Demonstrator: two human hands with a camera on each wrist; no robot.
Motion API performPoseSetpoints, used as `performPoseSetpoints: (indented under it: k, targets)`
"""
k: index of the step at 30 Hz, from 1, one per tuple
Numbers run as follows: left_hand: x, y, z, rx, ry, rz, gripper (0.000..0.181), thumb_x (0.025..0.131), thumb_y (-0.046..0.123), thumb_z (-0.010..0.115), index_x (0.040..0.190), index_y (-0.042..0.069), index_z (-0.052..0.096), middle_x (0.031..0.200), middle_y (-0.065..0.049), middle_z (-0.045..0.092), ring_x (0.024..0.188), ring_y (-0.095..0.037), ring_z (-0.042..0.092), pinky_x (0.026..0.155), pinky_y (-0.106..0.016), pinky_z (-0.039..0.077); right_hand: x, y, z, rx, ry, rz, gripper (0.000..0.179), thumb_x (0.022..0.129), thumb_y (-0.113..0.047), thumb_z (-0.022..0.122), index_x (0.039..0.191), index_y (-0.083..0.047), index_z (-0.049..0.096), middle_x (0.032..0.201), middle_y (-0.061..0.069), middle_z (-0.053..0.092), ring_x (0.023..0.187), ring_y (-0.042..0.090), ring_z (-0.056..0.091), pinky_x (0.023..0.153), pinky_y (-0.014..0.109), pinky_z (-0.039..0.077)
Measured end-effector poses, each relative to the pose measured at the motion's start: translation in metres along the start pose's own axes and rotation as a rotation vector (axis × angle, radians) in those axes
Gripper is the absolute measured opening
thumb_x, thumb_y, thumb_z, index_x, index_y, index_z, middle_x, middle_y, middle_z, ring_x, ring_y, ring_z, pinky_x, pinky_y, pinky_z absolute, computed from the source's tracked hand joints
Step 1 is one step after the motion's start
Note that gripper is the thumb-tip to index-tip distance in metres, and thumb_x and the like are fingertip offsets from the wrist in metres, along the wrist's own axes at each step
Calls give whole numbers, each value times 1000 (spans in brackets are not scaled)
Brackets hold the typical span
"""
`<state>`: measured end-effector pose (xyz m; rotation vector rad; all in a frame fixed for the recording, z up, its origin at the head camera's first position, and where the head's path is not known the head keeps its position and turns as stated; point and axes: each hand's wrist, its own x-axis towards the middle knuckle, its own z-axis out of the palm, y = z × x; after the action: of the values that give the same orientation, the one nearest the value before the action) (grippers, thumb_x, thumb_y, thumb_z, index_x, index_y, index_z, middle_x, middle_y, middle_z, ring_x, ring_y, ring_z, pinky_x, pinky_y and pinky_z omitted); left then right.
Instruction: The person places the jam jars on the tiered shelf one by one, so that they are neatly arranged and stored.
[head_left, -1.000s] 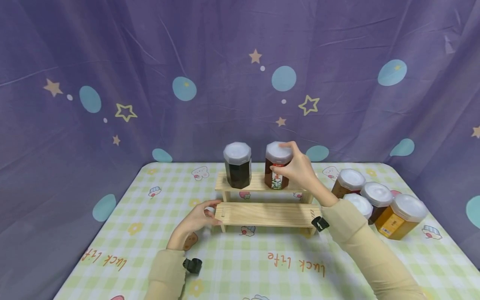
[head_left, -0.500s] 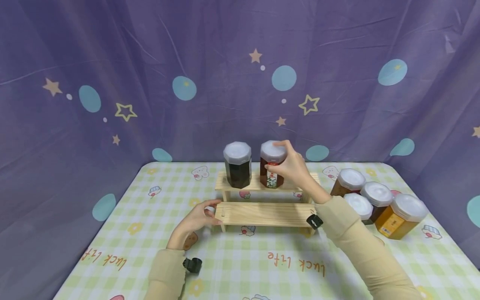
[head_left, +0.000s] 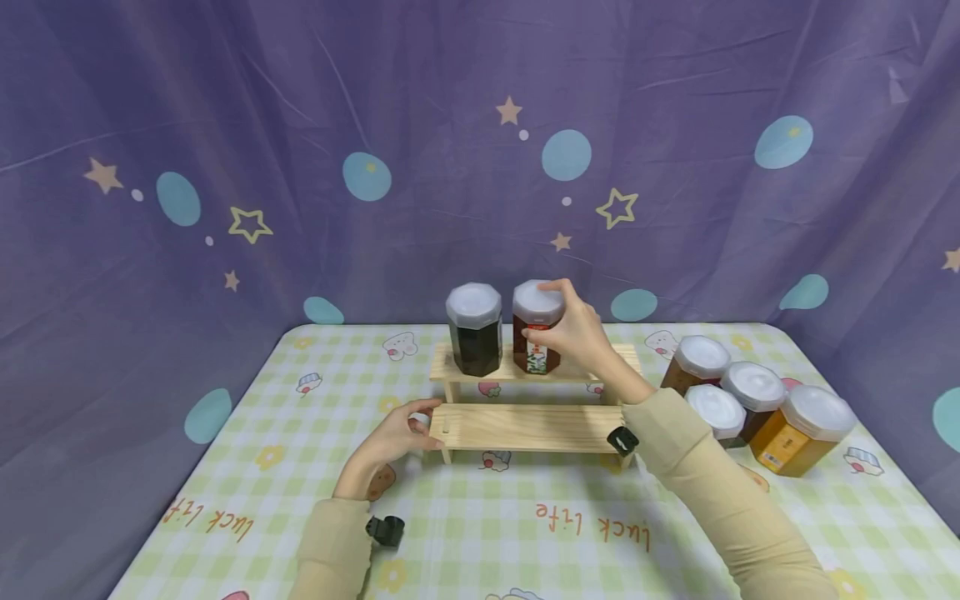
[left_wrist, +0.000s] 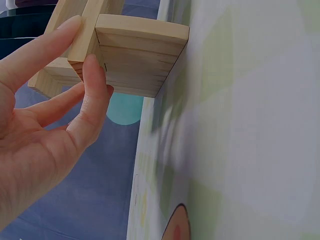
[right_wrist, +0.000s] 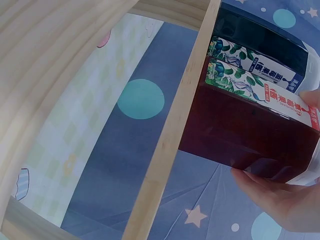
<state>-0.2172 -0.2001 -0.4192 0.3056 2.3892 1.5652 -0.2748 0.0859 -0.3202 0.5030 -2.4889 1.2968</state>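
A two-tier wooden rack (head_left: 525,427) stands on the table. On its upper tier are a near-black jar (head_left: 476,348) with a whitish octagonal lid and, just right of it, a dark red jam jar (head_left: 536,358) with a similar lid. My right hand (head_left: 583,335) grips the red jar around its lid and upper side. In the right wrist view, the red jar's base meets the board's edge, its label (right_wrist: 250,87) facing the lower tier. With thumb and fingers, my left hand (head_left: 393,435) pinches the left end of the lower tier; that wooden end (left_wrist: 140,60) shows in the left wrist view.
Several lidded jars are grouped at the right of the table, among them an amber one (head_left: 795,442) and a brown one (head_left: 684,375). A checked tablecloth (head_left: 450,533) covers the table. Behind it hangs a purple curtain (head_left: 450,233).
My right hand has slid the red jar leftward along the upper tier, closer to the near-black jar. My left hand has stayed at the rack's left end.
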Motion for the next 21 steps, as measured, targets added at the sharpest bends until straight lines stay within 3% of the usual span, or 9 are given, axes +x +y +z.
performPoseSetpoints:
  k: [4, 14, 21]
  targets:
    - [5, -9, 0, 12, 4, 1, 68, 70, 3, 72, 129, -4, 40, 112, -20, 44, 69, -16, 49, 58, -29, 43, 0, 1, 1, -4, 2, -3, 64, 65, -20, 77, 119, -12, 42, 106, 19, 57, 88, 29, 58, 70, 38, 47]
    - [4, -10, -1, -8, -1, -4, 68, 70, 3, 72, 130, -4, 39, 115, -20, 43, 69, -15, 50, 58, -29, 43, -4, 4, 2, 25, -65, -13, 66, 73, -23, 72, 126, -14, 35, 115, 18, 48, 88, 27, 54, 68, 36, 45]
    - [-3, 6, 0, -20, -20, 2, 65, 72, -2, 69, 129, -9, 37, 116, -23, 43, 69, -16, 49, 60, -34, 44, -6, 8, 1, 59, -77, -47, 66, 75, -22, 71, 130, -14, 34, 116, 16, 46, 84, 23, 52, 66, 32, 43]
